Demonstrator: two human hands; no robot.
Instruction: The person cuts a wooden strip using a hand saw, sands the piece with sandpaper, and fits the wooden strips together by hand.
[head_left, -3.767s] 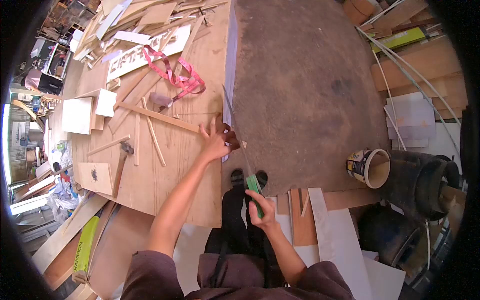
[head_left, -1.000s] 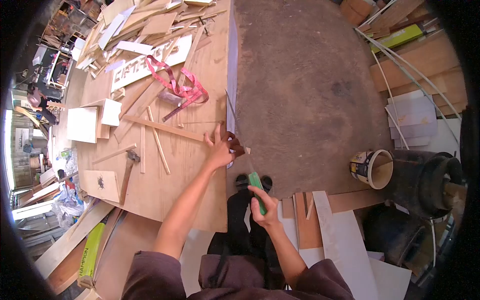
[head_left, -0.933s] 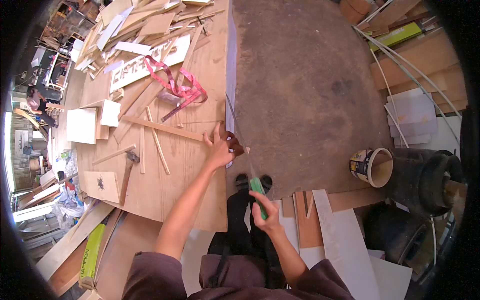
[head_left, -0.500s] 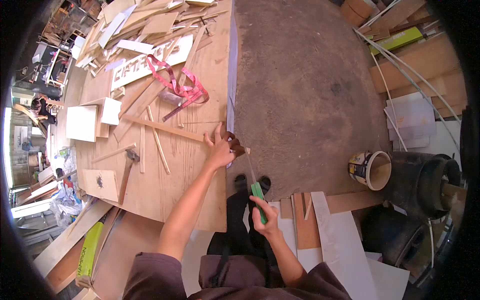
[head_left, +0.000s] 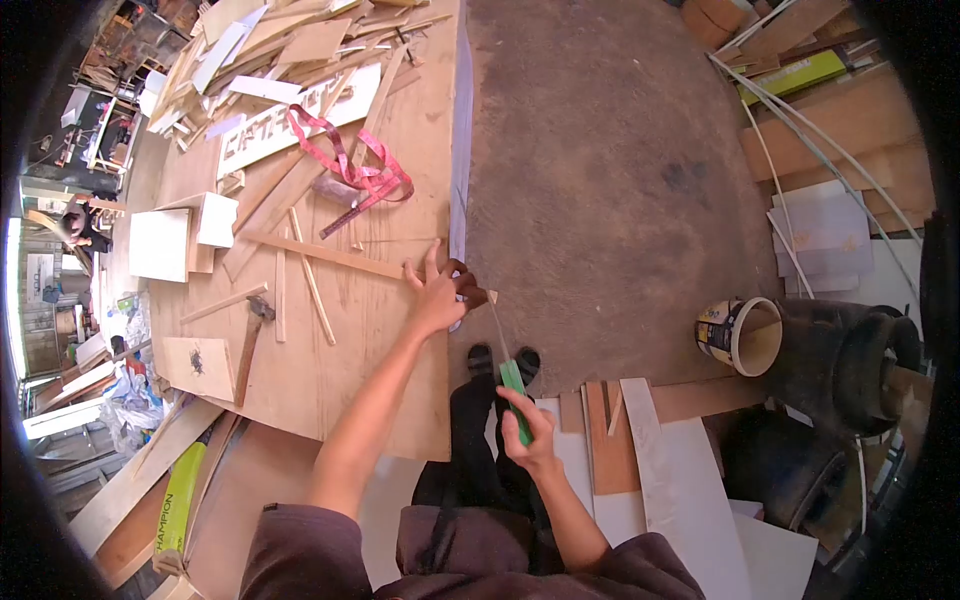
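Observation:
My left hand [head_left: 440, 298] presses a narrow wooden strip [head_left: 330, 256] onto the workbench [head_left: 400, 350], its fingers closed around the strip at the right edge. The strip's end sticks out a little past that edge. In my right hand [head_left: 530, 432], below and to the right, is a handsaw [head_left: 513, 378] with a green handle. Its thin blade runs up to the strip's overhanging end; whether the teeth touch the wood I cannot tell. Left of the strip, a hammer [head_left: 258, 312] and thin sticks lie on the bench.
Pink measuring tape [head_left: 360, 180] lies beyond the strip. Wood offcuts [head_left: 310, 45] pile at the bench's far end. White blocks [head_left: 160, 245] stand at left. A bucket [head_left: 757, 338] and black drums [head_left: 845, 360] stand on the right. Boards [head_left: 680, 470] lie beside my legs.
The view has shifted slightly, so the bench appears a little further left. Both hands keep their grips in nearly the same places, and less of the saw blade shows above the strip.

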